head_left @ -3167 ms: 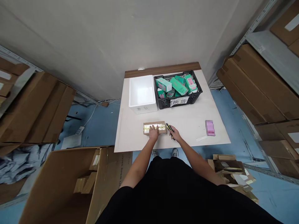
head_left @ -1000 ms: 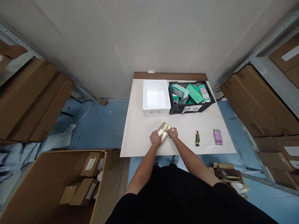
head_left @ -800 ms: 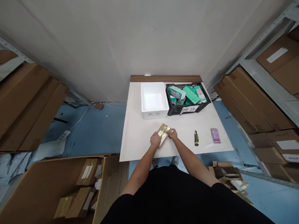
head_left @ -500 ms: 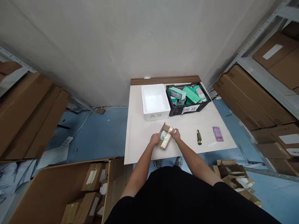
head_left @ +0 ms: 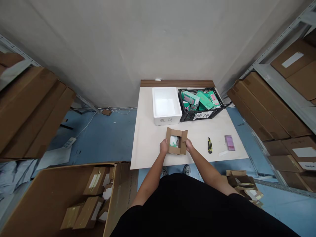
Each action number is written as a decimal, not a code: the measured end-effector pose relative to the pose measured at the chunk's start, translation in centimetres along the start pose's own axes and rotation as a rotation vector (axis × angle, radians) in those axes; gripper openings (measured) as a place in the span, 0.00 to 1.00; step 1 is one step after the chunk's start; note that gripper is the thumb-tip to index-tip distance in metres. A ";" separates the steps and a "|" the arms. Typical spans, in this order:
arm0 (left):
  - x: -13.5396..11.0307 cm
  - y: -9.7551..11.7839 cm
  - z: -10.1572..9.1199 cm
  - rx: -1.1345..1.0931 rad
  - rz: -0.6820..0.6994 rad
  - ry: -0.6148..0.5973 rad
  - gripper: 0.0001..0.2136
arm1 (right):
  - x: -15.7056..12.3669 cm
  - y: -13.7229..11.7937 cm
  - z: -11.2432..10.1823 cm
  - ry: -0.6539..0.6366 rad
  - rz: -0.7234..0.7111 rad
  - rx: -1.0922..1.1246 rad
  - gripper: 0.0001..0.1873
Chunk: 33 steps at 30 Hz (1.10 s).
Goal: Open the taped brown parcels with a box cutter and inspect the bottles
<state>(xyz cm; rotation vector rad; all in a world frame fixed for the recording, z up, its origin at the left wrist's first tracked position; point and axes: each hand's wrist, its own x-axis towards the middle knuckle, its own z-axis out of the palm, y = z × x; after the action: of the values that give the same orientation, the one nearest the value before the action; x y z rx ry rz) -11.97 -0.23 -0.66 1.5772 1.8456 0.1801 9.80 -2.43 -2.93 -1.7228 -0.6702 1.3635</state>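
Note:
A small brown cardboard box lies at the front of the table between my hands, its flaps spread outward. Inside it shows a white and green item, partly hidden by the box walls. My left hand is closed on the box's left side, and my right hand grips the right flap. To the right of my right hand lies a yellow and black box cutter. Behind the box stand a white bin with handwritten characters and a black plastic crate holding several green boxes.
The white table has a blurred purple item on its right. A large carton with several brown boxes stands at lower left; opened cartons lie on the floor at lower right. Shelves with cartons flank both sides.
The cardboard box has been opened: its taped top is parted and the flaps stand out to the sides. My right hand has moved from the top flap to the right side.

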 end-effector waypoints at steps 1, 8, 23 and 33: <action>-0.1 -0.3 -0.1 0.002 0.015 0.017 0.24 | -0.3 0.5 -0.5 0.020 0.008 0.009 0.40; -2.1 -1.0 1.8 0.232 0.604 -0.105 0.20 | -2.0 2.8 -1.4 0.391 -0.331 -0.716 0.48; -3.6 -6.3 1.5 0.046 0.668 -0.270 0.28 | 1.6 0.0 0.7 -0.180 -0.732 -1.072 0.40; -6.1 -3.0 4.6 0.133 0.546 -0.084 0.07 | 4.7 -4.7 2.1 -0.079 -0.496 -1.017 0.39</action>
<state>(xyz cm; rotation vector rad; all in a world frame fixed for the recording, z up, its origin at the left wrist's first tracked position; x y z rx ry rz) -11.63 -8.02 -3.24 2.1213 1.3497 0.2332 9.44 4.38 -1.56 -2.0061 -1.9177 0.7481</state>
